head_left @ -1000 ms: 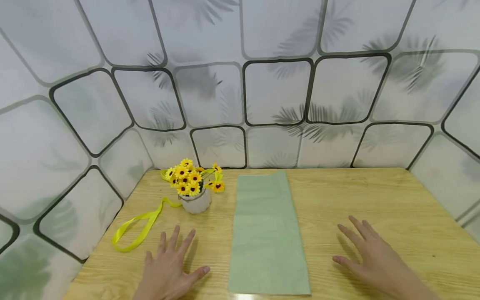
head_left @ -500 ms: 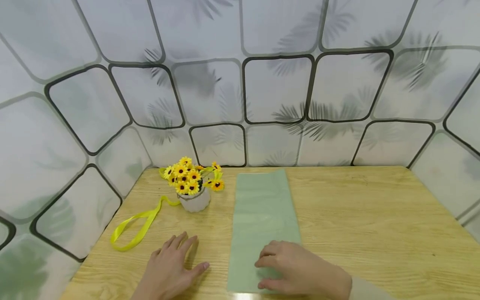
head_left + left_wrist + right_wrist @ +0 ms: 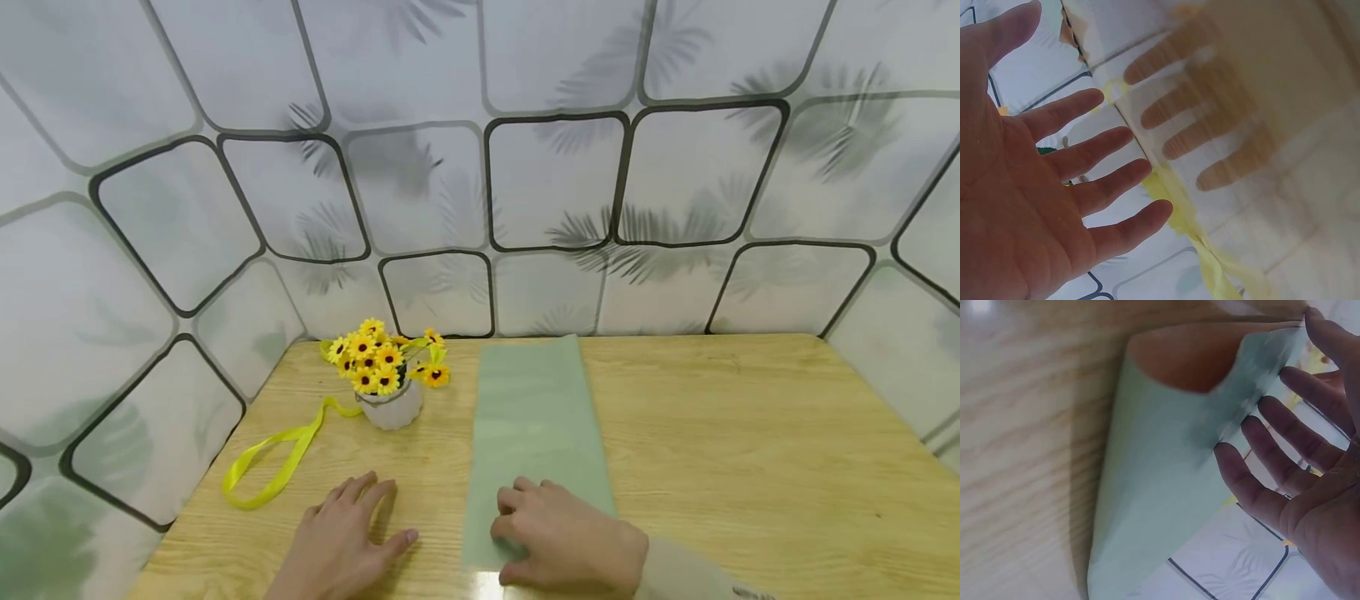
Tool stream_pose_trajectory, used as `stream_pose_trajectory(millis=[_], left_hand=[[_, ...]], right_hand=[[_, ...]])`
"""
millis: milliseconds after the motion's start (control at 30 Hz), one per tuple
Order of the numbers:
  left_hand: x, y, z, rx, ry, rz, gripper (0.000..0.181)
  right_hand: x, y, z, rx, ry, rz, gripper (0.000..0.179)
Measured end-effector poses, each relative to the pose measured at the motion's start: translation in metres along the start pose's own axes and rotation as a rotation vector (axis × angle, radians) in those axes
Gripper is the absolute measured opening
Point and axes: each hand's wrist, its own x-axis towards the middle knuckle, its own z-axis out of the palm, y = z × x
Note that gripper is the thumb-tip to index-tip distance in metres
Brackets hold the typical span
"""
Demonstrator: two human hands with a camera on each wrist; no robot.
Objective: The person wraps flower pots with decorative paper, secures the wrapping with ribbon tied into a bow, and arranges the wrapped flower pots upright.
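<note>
A flat pale green paper bag (image 3: 532, 417) lies lengthwise on the wooden table. My right hand (image 3: 566, 533) is over its near end, fingers bent down onto the paper and thumb by the near edge. The right wrist view shows the fingertips of that hand (image 3: 1297, 437) at the bag's (image 3: 1160, 462) green surface, the thumb close to its edge. There the mouth gapes, and brown shows inside. To the left of the bag, my left hand (image 3: 337, 533) is low over the table, holding nothing. Its fingers (image 3: 1110, 187) are spread in the left wrist view, mirrored in the glossy tabletop.
A white pot (image 3: 393, 407) of yellow artificial flowers (image 3: 372, 358) stands at the back left. A yellow ribbon (image 3: 288, 454) trails from it in a loop. Patterned cloth walls (image 3: 555, 183) enclose the table (image 3: 735, 433) at the back and sides.
My right hand has moved left from the bare table onto the bag's near end. The bag has shifted slightly right and away. My left hand's fingers have drawn in a little.
</note>
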Motion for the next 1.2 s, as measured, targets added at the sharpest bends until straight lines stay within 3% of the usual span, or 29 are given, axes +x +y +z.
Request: stream_pose_trajectory(millis=[533,633,733,833,933,1000,1067,1200], left_hand=[[0.006,0.011,-0.002,-0.068,-0.048,0.012,0.067],[0.006,0.015,-0.002,-0.078,-0.040,0.043,0.063],[0.006,0.019,-0.001,-0.105,0.003,0.140,0.050],[0.006,0.026,-0.002,-0.183,0.008,0.299,0.035],[0.009,0.035,-0.003,-0.300,-0.052,0.456,0.024],[0.011,0.040,0.000,-0.329,-0.083,0.535,0.019],[0.013,0.047,0.003,-0.293,-0.092,0.587,0.013],[0.012,0.057,0.009,-0.114,-0.064,0.618,0.006]], right_hand=[[0.009,0.020,-0.002,0.111,0.012,0.023,0.012],[0.008,0.022,-0.001,0.153,0.035,0.020,0.010],[0.008,0.024,0.000,0.238,0.082,0.021,0.011],[0.007,0.027,0.000,0.344,0.107,0.052,0.010],[0.007,0.031,0.000,0.421,0.111,0.087,0.008],[0.006,0.033,0.000,0.456,0.132,0.084,0.007],[0.005,0.035,0.000,0.478,0.173,0.069,0.007],[-0.001,0.037,-0.005,0.512,0.277,0.061,0.007]])
